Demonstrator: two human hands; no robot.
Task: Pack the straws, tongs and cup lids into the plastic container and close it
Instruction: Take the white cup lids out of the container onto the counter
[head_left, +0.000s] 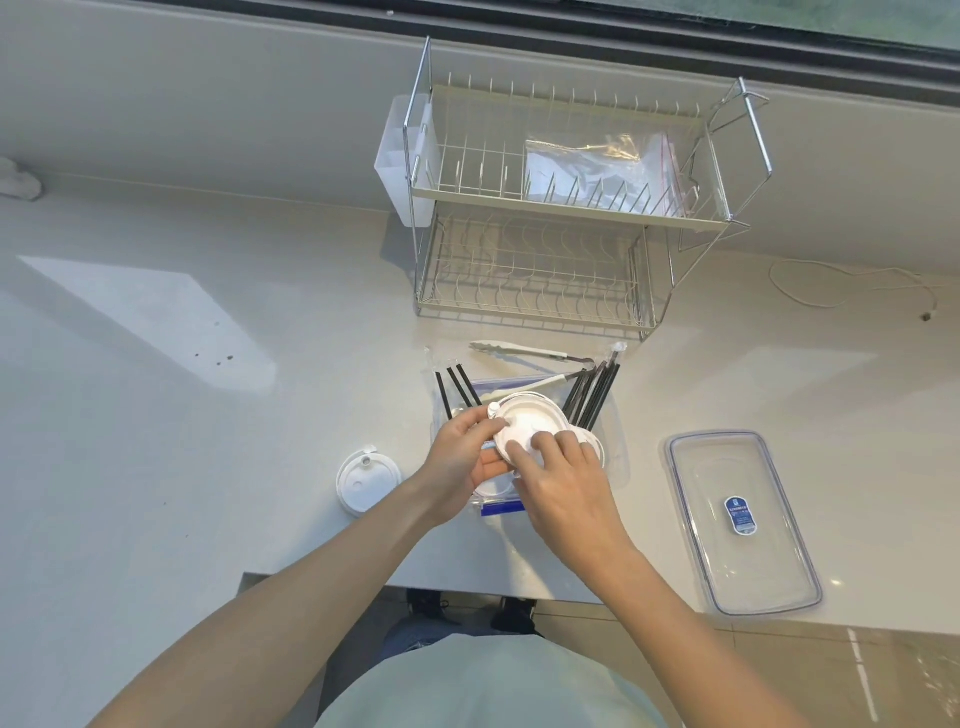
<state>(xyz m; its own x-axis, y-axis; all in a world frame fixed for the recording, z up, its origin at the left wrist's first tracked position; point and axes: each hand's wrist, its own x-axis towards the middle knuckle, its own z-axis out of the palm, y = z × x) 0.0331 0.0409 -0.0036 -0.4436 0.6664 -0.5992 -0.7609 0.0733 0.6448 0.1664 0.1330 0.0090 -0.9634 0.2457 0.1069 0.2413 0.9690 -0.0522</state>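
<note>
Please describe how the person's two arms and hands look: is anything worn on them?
Both forearms are bare up to the frame edge; no sleeves show. The left hand and right hand carry no gloves, rings, watch or bracelet that I can see. The pale green shirt covers the torso only.

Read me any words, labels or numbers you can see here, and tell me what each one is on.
None can be read.
Blue and white sticker on the clear container lid: has print, too small and blurred to read.
Blue strip at the near edge of the plastic container: no readable text.
White cup lids, the loose one and the one under both hands: no visible print.
</note>
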